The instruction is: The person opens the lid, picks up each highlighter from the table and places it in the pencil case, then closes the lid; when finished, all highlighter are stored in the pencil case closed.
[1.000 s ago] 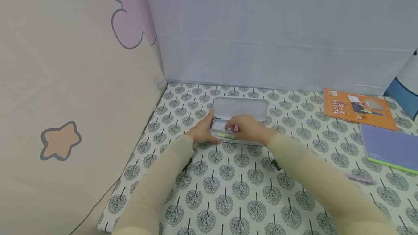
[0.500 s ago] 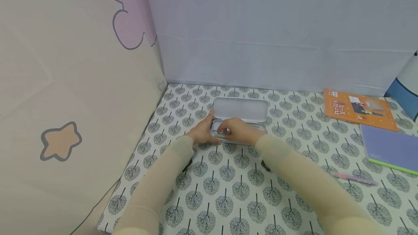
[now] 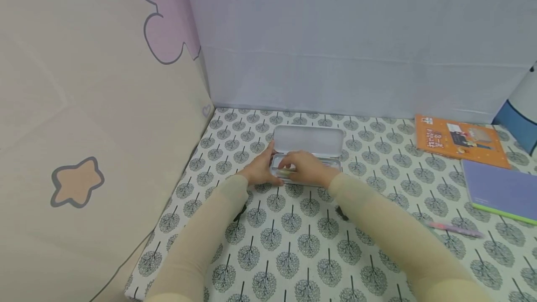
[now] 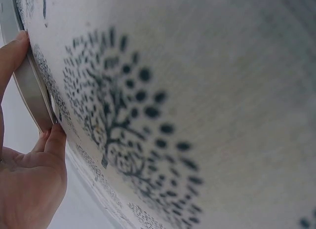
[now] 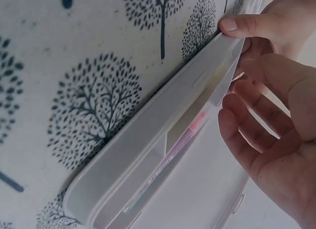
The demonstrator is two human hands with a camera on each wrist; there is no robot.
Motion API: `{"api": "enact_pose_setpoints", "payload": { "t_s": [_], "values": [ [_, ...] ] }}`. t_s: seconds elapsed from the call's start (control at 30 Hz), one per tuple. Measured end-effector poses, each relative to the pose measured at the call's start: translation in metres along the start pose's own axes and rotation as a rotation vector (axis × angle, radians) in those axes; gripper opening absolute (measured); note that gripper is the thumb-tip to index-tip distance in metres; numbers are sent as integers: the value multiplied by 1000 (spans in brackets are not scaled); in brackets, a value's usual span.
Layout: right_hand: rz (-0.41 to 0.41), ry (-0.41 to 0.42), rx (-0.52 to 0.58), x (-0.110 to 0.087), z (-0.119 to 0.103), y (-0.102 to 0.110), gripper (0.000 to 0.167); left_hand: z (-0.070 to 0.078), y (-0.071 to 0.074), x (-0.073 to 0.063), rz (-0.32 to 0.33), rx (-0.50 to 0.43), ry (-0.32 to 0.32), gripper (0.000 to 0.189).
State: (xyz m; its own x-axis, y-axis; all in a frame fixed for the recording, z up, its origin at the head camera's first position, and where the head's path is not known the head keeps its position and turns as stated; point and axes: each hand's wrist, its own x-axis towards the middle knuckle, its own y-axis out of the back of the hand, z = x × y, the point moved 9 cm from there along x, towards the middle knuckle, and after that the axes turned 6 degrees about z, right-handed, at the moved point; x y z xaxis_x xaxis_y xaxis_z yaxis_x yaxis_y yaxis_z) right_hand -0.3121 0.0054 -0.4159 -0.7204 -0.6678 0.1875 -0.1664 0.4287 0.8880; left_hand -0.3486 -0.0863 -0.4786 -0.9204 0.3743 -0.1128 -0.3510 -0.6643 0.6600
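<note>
An open white pencil case [image 3: 308, 140] lies on the patterned cloth, its lid folded back away from the person. My left hand [image 3: 261, 169] grips the left end of the case, thumb at the front and fingers behind; the case's end [image 4: 33, 88] shows between them in the left wrist view. My right hand [image 3: 308, 167] reaches over the left part of the tray with bent fingers. A pale strip shows under its fingertips, but whether they pinch it is unclear. Inside the case, the right wrist view shows a pink and pale green pen [image 5: 168, 157] and something yellowish.
A pink and purple pen [image 3: 455, 229] lies on the cloth beside the right forearm. An orange book [image 3: 461, 141] and a purple book with a green edge [image 3: 501, 188] lie at the right. A white and blue object [image 3: 520, 115] stands behind them.
My right hand has moved left along the case, from its middle toward the left end, and has stayed there over the last half second. The left hand keeps its grip.
</note>
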Motion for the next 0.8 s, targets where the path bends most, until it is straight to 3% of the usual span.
{"api": "enact_pose_setpoints", "payload": {
  "t_s": [0.4, 0.8],
  "values": [
    [-3, -70, 2, -34, 19, 22, 38, 1, 3, -3, 12, 32, 12, 143],
    [31, -163, 35, -87, 50, 43, 44, 2, 1, -1, 13, 25, 1, 144]
  ]
}}
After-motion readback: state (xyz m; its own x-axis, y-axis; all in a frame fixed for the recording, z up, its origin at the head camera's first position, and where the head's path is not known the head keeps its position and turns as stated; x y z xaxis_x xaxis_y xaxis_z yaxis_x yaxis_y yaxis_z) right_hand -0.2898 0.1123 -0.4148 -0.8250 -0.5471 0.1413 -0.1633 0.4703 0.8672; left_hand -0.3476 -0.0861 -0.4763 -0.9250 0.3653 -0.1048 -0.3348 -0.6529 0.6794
